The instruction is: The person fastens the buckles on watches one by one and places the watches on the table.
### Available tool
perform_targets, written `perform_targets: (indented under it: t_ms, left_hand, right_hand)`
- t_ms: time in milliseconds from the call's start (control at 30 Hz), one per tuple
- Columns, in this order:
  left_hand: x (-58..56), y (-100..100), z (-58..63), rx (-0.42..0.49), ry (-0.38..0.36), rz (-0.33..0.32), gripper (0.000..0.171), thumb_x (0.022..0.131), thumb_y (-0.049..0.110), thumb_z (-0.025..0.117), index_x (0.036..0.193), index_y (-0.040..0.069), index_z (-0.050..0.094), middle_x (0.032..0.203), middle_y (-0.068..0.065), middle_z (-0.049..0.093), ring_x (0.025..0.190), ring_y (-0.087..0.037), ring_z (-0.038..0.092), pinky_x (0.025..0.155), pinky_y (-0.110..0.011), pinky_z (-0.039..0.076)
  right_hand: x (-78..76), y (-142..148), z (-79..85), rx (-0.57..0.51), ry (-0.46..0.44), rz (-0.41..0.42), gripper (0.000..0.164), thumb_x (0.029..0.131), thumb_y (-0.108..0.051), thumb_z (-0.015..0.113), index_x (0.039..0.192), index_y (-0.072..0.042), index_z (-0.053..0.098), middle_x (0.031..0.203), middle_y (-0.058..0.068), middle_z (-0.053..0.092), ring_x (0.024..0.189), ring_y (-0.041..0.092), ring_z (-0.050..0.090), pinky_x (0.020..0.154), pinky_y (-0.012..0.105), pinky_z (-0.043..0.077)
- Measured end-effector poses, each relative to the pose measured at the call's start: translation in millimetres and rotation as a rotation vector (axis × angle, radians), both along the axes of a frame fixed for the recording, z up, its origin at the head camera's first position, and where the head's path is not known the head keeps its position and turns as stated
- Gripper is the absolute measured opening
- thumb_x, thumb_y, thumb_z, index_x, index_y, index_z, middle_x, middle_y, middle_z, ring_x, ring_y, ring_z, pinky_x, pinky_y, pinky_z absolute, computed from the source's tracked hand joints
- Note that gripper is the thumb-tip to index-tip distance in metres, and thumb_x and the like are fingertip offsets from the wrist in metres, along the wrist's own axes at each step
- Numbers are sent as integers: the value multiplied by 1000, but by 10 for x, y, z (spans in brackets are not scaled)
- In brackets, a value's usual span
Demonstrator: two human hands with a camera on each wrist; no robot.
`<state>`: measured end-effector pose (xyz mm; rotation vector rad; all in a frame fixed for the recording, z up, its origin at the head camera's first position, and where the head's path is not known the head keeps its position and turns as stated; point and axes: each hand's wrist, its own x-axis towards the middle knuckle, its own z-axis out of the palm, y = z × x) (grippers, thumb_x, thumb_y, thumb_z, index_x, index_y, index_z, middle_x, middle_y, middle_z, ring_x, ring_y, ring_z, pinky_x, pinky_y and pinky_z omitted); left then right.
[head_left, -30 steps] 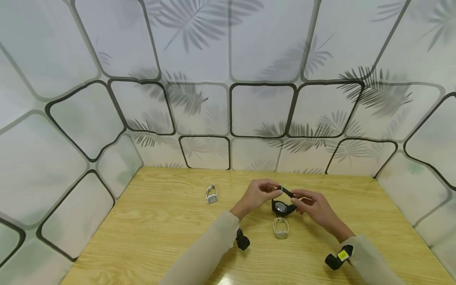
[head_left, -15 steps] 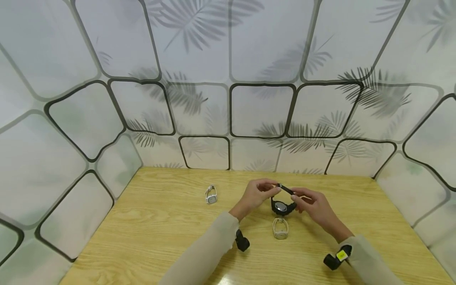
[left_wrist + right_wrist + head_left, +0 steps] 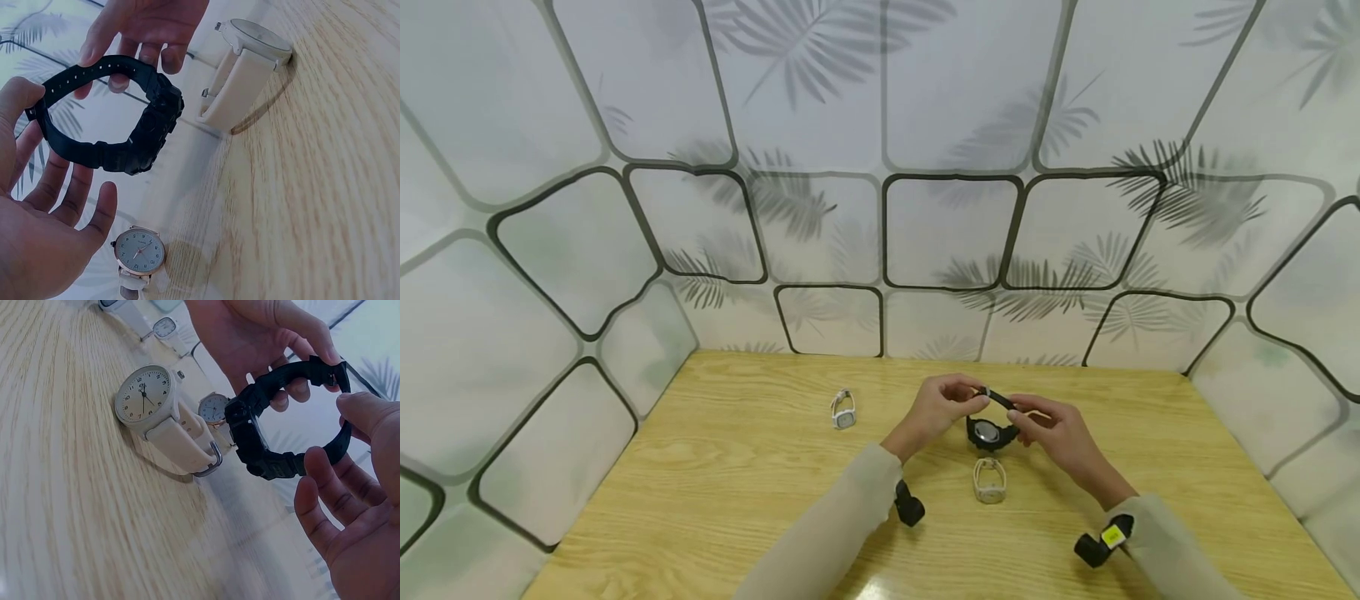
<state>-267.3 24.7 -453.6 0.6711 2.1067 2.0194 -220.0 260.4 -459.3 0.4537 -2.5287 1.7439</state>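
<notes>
A black wristwatch [image 3: 987, 433] is held up off the table between both hands, its strap closed into a loop. My left hand [image 3: 937, 408] pinches the strap at the buckle with thumb and forefinger. On the other side of the loop, my right hand [image 3: 1056, 433] pinches the strap near its row of holes. The left wrist view shows the dark case [image 3: 150, 128] hanging free below the fingers. Just in front of it on the table stands a cream wristwatch [image 3: 989, 485] on its strap, with its round dial [image 3: 144, 394] plain in the right wrist view.
On the wooden table [image 3: 737, 467], a white watch [image 3: 843, 417] with a squarish case lies to the left. A rose-gold-rimmed watch [image 3: 139, 251] shows beyond the black one in the wrist views. A patterned backdrop [image 3: 955, 233] encloses the table's back and sides.
Both hands and the black watch have shifted slightly left, the right wrist most. The grip on the strap stays the same, and the other watches lie where they were.
</notes>
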Motion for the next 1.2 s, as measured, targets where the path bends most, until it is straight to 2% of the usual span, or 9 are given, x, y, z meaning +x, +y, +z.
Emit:
perform_targets:
  t_ms: [367, 633, 833, 1067, 1200]
  left_hand:
    - [0, 15, 15, -6, 5, -13, 21, 94, 15, 78, 114, 9, 76, 94, 0, 71, 83, -9, 63, 73, -23, 53]
    - [2, 31, 14, -24, 7, -10, 21, 95, 17, 77, 114, 10, 77, 94, 2, 72, 84, -9, 64, 74, -26, 54]
    - [21, 32, 12, 20, -6, 25, 24, 95, 19, 77, 117, 9, 77, 99, -3, 75, 87, -11, 67, 77, -27, 56]
    - [37, 47, -2, 50, -9, 19, 24, 96, 16, 76, 118, 7, 75, 96, -4, 73, 85, -11, 65, 78, -34, 56]
    - [34, 61, 5, 47, -3, 9, 23, 95, 15, 76, 117, 7, 76, 92, -2, 71, 83, -11, 63, 74, -29, 54]
  right_hand:
    - [13, -21, -13, -3, 5, -12, 36, 103, -25, 67, 134, -8, 67, 110, 21, 66, 77, 38, 66, 68, 43, 58]
    - [28, -15, -36, -17, 13, -2, 36, 104, -25, 65, 135, -7, 66, 114, 24, 64, 76, 38, 65, 69, 43, 58]
    - [20, -26, -26, -67, 1, -16, 34, 105, -26, 63, 133, -6, 65, 119, 32, 59, 78, 40, 66, 70, 37, 59]
    - [37, -28, -27, -92, -10, -21, 35, 104, -25, 65, 131, -3, 66, 117, 34, 59, 78, 40, 64, 70, 36, 58]
    - [35, -30, -35, -86, -9, -32, 35, 103, -26, 65, 131, -4, 67, 116, 31, 60, 77, 36, 64, 71, 37, 58]
